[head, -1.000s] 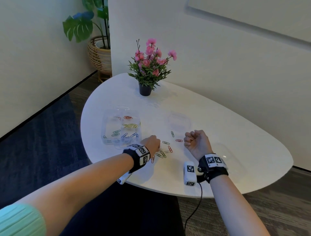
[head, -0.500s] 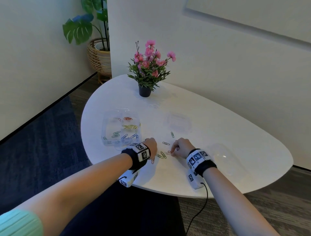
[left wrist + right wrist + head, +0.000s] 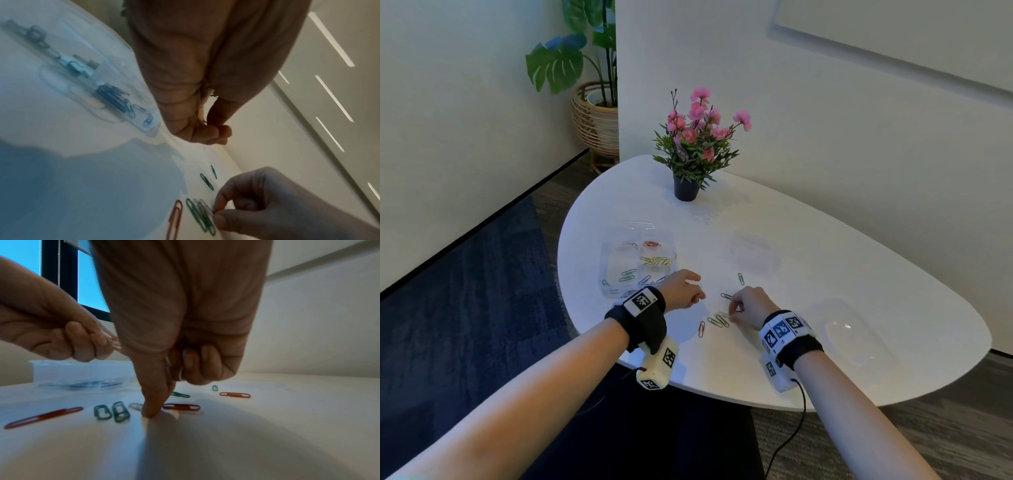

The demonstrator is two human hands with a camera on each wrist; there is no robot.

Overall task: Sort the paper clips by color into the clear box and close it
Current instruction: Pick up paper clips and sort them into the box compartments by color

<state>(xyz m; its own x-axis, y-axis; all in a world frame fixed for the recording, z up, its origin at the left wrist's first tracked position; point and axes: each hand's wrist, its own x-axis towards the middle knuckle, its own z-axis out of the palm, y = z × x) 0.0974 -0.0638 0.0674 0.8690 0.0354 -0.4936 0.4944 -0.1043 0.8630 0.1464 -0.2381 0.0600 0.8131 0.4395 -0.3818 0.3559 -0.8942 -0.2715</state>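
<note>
The clear box (image 3: 637, 262) sits open on the white counter (image 3: 859, 274) at 10 o'clock from the hands, with red, yellow, green and blue clips lying in separate compartments. The left hand (image 3: 683, 289) hovers just beside the box's near right corner, fingers curled and pinching a pale clip (image 3: 115, 344). The right hand (image 3: 748, 308) is at 3 o'clock from the left, fingers curled, its fingertips (image 3: 151, 412) pressed to the counter on a pale clip beside 2 green clips (image 3: 717, 321). A red clip (image 3: 701, 329) lies at 9 o'clock from that pair. 2 more green clips (image 3: 740, 278) lie at 12 o'clock from the right hand. A flower pot (image 3: 686, 188) stands far back.
</note>
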